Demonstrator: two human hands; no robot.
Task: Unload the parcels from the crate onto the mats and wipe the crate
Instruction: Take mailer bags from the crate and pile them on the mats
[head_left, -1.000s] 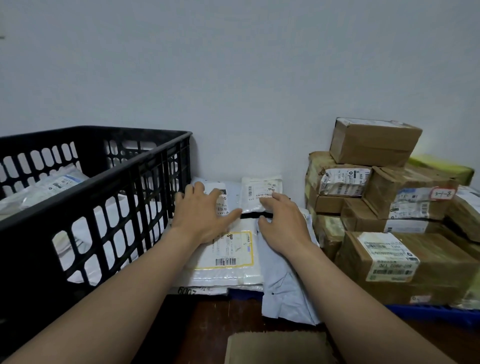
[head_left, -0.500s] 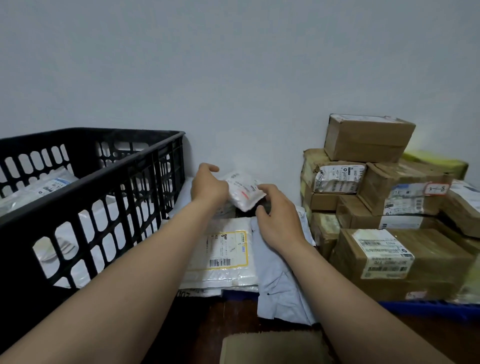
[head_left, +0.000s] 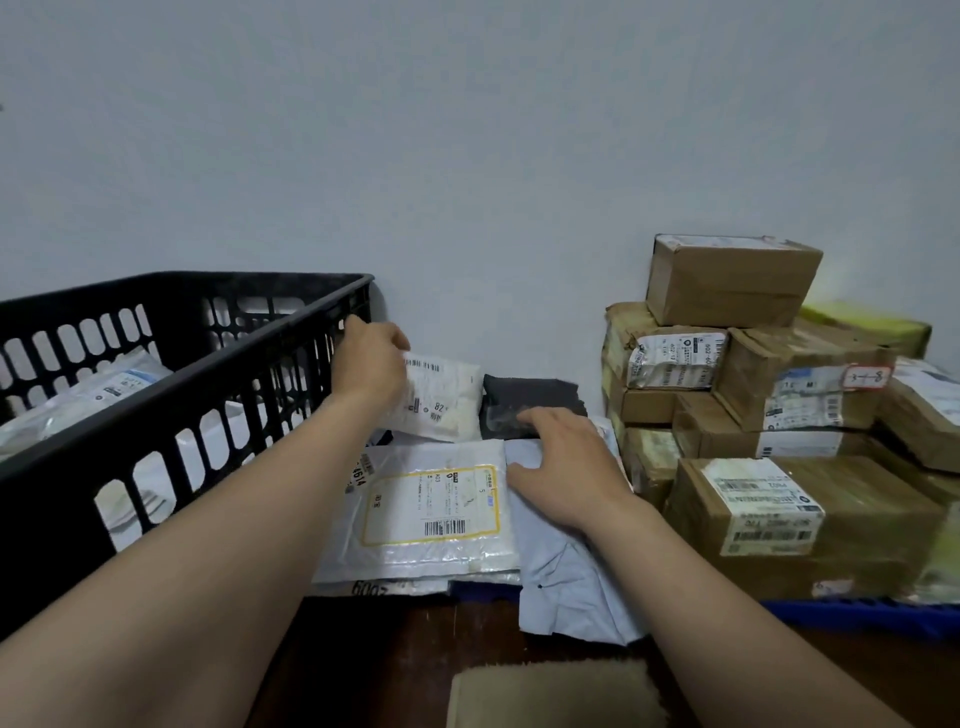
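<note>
Small white parcel (head_left: 447, 402) is in my left hand (head_left: 370, 366), gripped at its left edge and tilted, just beside the far corner of the black crate (head_left: 171, 374). My right hand (head_left: 563, 467) lies spread and relaxed, fingertips on a black pouch (head_left: 530, 400), palm on a grey mailer (head_left: 566, 587). White bags (head_left: 88, 389) lie inside the crate.

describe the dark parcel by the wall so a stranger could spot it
Between the black crate on the left and the stacked brown boxes on the right lie flat mailers. At the wall behind them, just past the fingertips of the right hand, sits the dark parcel: the only charcoal bag among white and pale grey ones.
</note>
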